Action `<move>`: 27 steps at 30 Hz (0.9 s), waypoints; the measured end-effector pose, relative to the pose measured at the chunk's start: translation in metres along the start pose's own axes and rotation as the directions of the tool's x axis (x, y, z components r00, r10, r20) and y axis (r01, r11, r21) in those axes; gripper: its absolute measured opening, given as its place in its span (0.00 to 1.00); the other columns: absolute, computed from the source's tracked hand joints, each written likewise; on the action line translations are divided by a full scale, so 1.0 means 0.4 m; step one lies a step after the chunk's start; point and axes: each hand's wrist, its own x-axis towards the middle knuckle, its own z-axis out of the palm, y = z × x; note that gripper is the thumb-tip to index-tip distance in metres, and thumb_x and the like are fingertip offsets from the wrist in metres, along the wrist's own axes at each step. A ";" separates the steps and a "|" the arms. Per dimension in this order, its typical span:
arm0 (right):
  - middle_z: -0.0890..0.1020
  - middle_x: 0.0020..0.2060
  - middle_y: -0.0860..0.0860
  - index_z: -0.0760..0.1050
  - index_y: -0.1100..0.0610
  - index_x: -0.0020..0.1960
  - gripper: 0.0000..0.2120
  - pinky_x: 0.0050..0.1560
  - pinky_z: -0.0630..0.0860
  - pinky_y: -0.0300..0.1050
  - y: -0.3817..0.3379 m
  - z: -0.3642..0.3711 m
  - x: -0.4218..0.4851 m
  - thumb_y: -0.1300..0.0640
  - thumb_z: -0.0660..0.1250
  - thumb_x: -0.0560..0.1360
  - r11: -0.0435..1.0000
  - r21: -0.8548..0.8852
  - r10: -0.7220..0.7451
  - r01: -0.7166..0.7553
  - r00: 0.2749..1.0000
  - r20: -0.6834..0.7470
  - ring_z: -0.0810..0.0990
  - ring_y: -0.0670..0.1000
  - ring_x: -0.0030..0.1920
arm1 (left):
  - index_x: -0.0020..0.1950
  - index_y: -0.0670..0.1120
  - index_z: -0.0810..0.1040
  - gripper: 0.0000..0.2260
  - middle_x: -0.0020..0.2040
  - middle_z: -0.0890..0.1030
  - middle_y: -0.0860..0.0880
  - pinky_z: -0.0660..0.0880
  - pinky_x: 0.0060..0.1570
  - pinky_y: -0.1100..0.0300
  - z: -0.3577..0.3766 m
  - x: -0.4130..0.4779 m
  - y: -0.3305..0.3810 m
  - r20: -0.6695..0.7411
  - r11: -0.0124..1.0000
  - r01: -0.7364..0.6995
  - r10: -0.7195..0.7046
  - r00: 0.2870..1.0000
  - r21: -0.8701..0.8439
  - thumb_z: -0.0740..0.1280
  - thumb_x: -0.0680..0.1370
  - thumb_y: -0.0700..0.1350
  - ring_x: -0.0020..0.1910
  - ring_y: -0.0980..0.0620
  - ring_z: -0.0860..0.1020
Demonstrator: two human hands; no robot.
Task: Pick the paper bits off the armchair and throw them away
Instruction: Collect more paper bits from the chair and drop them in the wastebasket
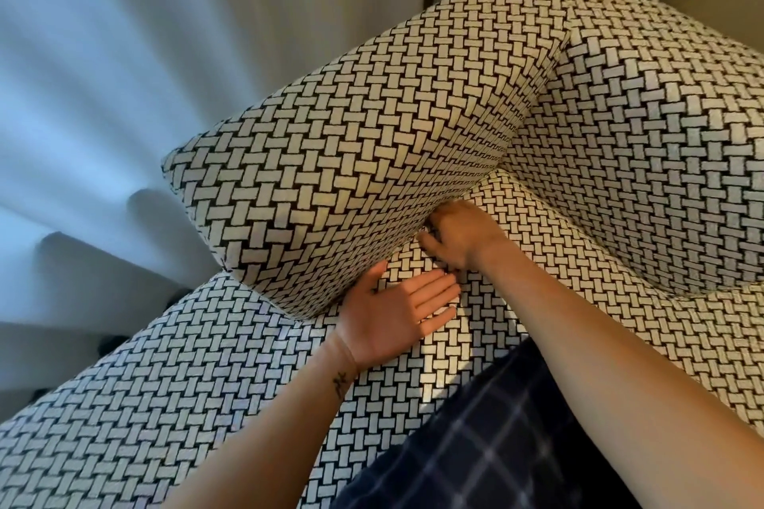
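Checked trousers point(488, 438) kneel on the armchair point(620, 136); left hand point(392, 314) lies spread, palm-up, while the nearer right hand point(459, 231), fingers curled, grip unclear, probes the armrest crease, paper bits unseen.

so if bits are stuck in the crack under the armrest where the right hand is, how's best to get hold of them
No bits show, so this is a guess. Come from the seat side and pinch along the crease under the armrest, fingertips slid in flat, as the right hand does. The open left hand can catch them.
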 end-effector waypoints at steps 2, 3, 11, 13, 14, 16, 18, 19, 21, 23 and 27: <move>0.76 0.67 0.57 0.74 0.57 0.67 0.30 0.77 0.58 0.54 -0.013 0.018 0.021 0.37 0.47 0.82 0.998 -0.045 0.048 -0.047 0.998 0.032 0.69 0.56 0.72 | 0.78 0.31 0.61 0.41 0.77 0.64 0.31 0.52 0.80 0.42 -0.003 0.007 -0.002 0.003 1.000 0.004 -0.004 1.000 -0.005 0.58 0.78 0.63 0.79 0.36 0.60; 0.74 0.69 0.57 0.72 0.58 0.70 0.34 0.78 0.56 0.55 -0.024 0.023 0.033 0.35 0.44 0.81 0.996 -0.063 0.074 -0.071 0.996 0.054 0.67 0.56 0.74 | 0.78 0.31 0.61 0.42 0.78 0.64 0.31 0.52 0.80 0.42 -0.007 0.009 -0.003 0.006 1.000 0.003 -0.003 1.000 -0.005 0.57 0.78 0.64 0.80 0.36 0.59; 0.67 0.77 0.52 0.61 0.47 0.79 0.39 0.75 0.33 0.69 -0.016 0.025 0.068 0.28 0.44 0.76 0.995 0.037 0.085 -0.091 0.988 0.129 0.53 0.56 0.80 | 0.76 0.30 0.65 0.40 0.76 0.67 0.31 0.54 0.79 0.41 -0.023 0.014 -0.018 -0.018 0.998 -0.064 0.064 0.998 -0.011 0.56 0.81 0.64 0.77 0.35 0.63; 0.64 0.78 0.52 0.62 0.45 0.79 0.35 0.74 0.31 0.68 -0.016 0.027 0.067 0.31 0.46 0.77 0.992 0.087 0.073 -0.087 0.986 0.149 0.50 0.57 0.80 | 0.77 0.30 0.63 0.40 0.77 0.65 0.31 0.50 0.81 0.42 -0.017 0.005 -0.021 0.002 0.997 -0.077 0.077 0.997 -0.007 0.57 0.80 0.64 0.79 0.36 0.59; 0.65 0.78 0.53 0.65 0.47 0.78 0.33 0.75 0.32 0.67 -0.022 0.028 0.064 0.33 0.47 0.78 0.993 0.089 0.061 -0.076 0.986 0.155 0.50 0.58 0.80 | 0.77 0.30 0.63 0.40 0.78 0.64 0.31 0.49 0.81 0.43 -0.016 -0.002 -0.022 0.006 0.996 -0.085 0.085 0.996 -0.013 0.57 0.80 0.63 0.80 0.36 0.59; 0.72 0.73 0.55 0.72 0.51 0.73 0.30 0.79 0.41 0.62 -0.029 0.023 0.057 0.38 0.48 0.80 0.998 0.046 0.044 -0.051 0.989 0.142 0.58 0.59 0.77 | 0.77 0.30 0.62 0.40 0.78 0.64 0.31 0.49 0.81 0.43 -0.023 -0.002 -0.024 -0.007 0.997 -0.082 0.082 0.997 -0.011 0.58 0.79 0.62 0.80 0.36 0.58; 0.78 0.66 0.56 0.76 0.55 0.67 0.26 0.76 0.57 0.54 -0.053 0.010 0.040 0.42 0.50 0.82 1.000 0.014 0.011 -0.013 0.990 0.143 0.67 0.58 0.71 | 0.78 0.31 0.61 0.40 0.79 0.63 0.32 0.48 0.81 0.44 -0.030 -0.019 -0.031 -0.001 0.996 -0.087 0.087 0.996 -0.013 0.58 0.80 0.62 0.81 0.37 0.57; 0.79 0.64 0.57 0.78 0.57 0.65 0.25 0.72 0.64 0.51 -0.065 0.003 0.033 0.44 0.51 0.82 1.000 0.025 0.002 -0.006 0.989 0.151 0.71 0.58 0.68 | 0.78 0.31 0.60 0.39 0.79 0.63 0.32 0.48 0.81 0.44 -0.036 -0.026 -0.034 -0.001 0.996 -0.084 0.084 0.996 -0.017 0.58 0.80 0.62 0.81 0.37 0.57; 0.81 0.60 0.58 0.79 0.58 0.60 0.24 0.66 0.71 0.50 -0.086 -0.009 0.024 0.43 0.54 0.81 0.999 0.052 -0.005 -0.004 0.985 0.172 0.75 0.58 0.63 | 0.78 0.31 0.61 0.39 0.79 0.63 0.32 0.48 0.81 0.44 -0.048 -0.039 -0.040 -0.001 0.997 -0.072 0.072 0.997 -0.002 0.58 0.81 0.62 0.80 0.36 0.58; 0.80 0.63 0.58 0.78 0.57 0.63 0.26 0.69 0.66 0.50 -0.103 -0.010 0.018 0.39 0.54 0.80 0.997 0.079 -0.022 0.007 0.982 0.187 0.74 0.57 0.64 | 0.79 0.31 0.60 0.39 0.79 0.62 0.32 0.49 0.81 0.43 -0.057 -0.050 -0.042 0.000 0.997 -0.075 0.075 0.997 -0.006 0.57 0.82 0.62 0.80 0.36 0.58; 0.63 0.79 0.54 0.61 0.50 0.80 0.35 0.79 0.47 0.51 -0.121 -0.017 0.022 0.34 0.55 0.78 0.979 0.202 -0.018 -0.034 0.968 0.250 0.57 0.54 0.79 | 0.80 0.33 0.57 0.39 0.80 0.61 0.33 0.49 0.81 0.44 -0.058 -0.059 -0.046 -0.002 0.997 -0.079 0.079 0.997 -0.011 0.56 0.82 0.63 0.81 0.36 0.58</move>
